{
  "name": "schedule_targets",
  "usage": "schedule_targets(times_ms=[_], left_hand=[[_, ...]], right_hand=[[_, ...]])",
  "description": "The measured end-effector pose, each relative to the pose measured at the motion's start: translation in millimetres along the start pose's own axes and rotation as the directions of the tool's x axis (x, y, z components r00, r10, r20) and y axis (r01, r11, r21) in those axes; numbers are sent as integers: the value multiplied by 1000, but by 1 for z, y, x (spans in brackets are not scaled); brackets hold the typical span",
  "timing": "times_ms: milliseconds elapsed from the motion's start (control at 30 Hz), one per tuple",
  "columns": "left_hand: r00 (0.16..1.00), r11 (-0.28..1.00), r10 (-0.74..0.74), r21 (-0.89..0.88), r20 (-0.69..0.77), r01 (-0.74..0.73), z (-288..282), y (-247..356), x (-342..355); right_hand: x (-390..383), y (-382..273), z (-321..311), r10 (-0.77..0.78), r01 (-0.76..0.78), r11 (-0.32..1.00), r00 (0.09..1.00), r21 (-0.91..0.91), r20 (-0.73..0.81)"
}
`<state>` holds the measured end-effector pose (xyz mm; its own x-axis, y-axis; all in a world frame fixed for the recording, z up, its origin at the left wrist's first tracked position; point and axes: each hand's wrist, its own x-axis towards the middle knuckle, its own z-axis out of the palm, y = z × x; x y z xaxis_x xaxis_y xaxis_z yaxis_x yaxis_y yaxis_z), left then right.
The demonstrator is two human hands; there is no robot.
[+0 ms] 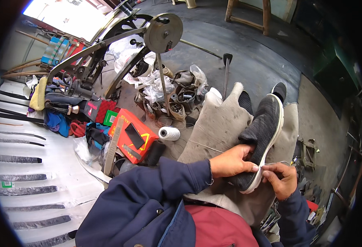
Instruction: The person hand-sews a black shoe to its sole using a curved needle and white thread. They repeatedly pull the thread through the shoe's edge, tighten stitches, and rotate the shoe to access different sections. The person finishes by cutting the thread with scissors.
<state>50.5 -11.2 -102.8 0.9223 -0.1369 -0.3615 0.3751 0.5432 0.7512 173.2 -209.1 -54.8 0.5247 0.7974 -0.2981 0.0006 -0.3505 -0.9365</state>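
Note:
A black knit sneaker (267,127) with a white sole lies on its side across my lap, which a stained beige apron (205,123) covers. My left hand (234,160) is closed around the shoe's near part, its thumb pressing by the white sole edge. My right hand (281,179) pinches white thread (283,161) at that same edge, just right of the left thumb; whether a needle is in the fingers I cannot tell. A strand of thread also runs across the apron to the left hand. Part of another dark shoe (279,89) shows past the sneaker's far end.
A hand-cranked metal machine (163,33) stands at the far left. Near it are a white thread spool (169,133), a dark spool (155,153) and an orange box (125,119) bearing a phone (134,136). Black strips lie on a white sheet (66,154). Tools (271,222) crowd my right side.

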Motion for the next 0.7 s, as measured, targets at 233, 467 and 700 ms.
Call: schedule_targets(times_ms=[233,467,700], left_hand=[[997,999,-25,-34,-66,23,-2,20,-14],[1000,955,-9,-297,30,17,-21,40,-46],[969,874,221,-418,-112,-248,-29,44,-56]], right_hand=[[1,5,-9,8,-10,999,999,35,48],[3,14,-14,3,-9,994,998,110,55],[1,21,-16,-18,2,975,997,223,69]])
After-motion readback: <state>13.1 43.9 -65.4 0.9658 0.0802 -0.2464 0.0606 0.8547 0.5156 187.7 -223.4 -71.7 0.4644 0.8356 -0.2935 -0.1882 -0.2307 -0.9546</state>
